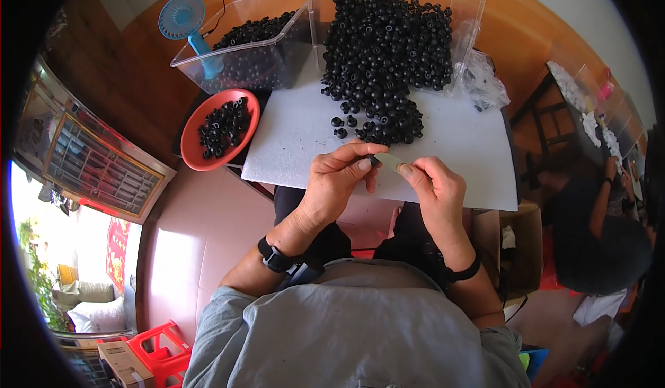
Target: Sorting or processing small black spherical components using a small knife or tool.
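Observation:
Close to the front edge of the white board (291,139), my left hand (334,180) pinches a small black plastic part (374,160) between thumb and fingers. From the other side my right hand (440,184) grips a thin, pale greenish flat strip (390,161), its far end meeting the black part. Just beyond my hands lies a big heap of round black plastic parts (388,49), spilling from a clear plastic bin (465,62) tipped toward me. Several loose parts sit apart from it, left of the heap's front.
An orange bowl (188,149) of black parts stands at left, before a clear bin (277,76) with more parts. A blue fan (183,17) is at that bin. Right: a plastic bag (488,87), a cardboard box (523,246) and another person (599,232) at a table.

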Motion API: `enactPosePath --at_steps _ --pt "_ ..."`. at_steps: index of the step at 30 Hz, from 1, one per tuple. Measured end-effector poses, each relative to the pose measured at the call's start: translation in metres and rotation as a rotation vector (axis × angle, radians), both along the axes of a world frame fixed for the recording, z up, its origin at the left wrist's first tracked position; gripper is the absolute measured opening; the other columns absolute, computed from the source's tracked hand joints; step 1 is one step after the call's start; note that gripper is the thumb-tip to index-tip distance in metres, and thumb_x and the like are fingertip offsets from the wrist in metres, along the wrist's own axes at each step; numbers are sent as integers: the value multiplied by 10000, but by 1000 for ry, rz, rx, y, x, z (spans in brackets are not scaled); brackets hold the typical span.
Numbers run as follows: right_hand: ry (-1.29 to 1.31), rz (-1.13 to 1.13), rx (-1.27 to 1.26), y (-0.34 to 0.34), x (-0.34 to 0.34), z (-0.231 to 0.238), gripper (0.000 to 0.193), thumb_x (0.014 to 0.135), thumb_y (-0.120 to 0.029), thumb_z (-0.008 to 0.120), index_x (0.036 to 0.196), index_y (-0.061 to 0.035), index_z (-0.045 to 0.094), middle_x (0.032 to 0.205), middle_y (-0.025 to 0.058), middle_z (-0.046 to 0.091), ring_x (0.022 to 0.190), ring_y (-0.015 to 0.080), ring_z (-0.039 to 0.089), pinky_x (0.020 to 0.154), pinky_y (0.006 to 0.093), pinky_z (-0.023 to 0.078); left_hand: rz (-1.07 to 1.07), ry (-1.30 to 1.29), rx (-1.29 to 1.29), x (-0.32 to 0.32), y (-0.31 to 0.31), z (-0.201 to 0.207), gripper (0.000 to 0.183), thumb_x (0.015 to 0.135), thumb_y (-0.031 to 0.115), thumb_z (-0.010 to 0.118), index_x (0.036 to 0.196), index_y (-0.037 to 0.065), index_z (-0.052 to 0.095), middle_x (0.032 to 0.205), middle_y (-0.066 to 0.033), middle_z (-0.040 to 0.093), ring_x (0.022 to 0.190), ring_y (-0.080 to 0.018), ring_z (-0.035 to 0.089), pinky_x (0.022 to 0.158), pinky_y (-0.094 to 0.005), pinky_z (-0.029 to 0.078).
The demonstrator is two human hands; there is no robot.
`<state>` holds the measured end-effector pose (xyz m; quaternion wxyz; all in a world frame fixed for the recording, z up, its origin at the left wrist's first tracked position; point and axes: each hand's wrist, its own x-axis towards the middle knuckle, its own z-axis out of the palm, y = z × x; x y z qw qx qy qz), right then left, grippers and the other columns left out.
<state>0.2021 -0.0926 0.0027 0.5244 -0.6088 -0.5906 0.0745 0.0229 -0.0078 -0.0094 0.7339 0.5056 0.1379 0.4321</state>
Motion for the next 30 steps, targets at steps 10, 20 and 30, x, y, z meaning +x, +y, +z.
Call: enactPosePath --at_steps 10,20,30 --pt "-26 7 41 -2 0 0 176 912 -141 754 845 -24 641 703 82 625 588 219 598 543 330 463 -18 96 69 -8 4 5 280 1004 -12 558 1257 -44 674 998 -66 573 840 -159 597 725 -279 513" --pt "-21 12 42 -2 -1 0 163 911 -132 757 857 -28 644 717 80 633 603 217 607 551 325 472 -65 52 55 -11 6 2 284 1007 0 559 1258 -84 660 1057 -82 556 892 -183 587 684 -291 517" --pt "-61 18 54 -2 -2 -1 155 900 -127 762 849 -38 647 721 70 629 615 225 606 558 339 471 -61 53 43 -10 4 1 280 1002 -26 553 1247 -26 689 988 -58 590 768 -155 593 718 -276 511"
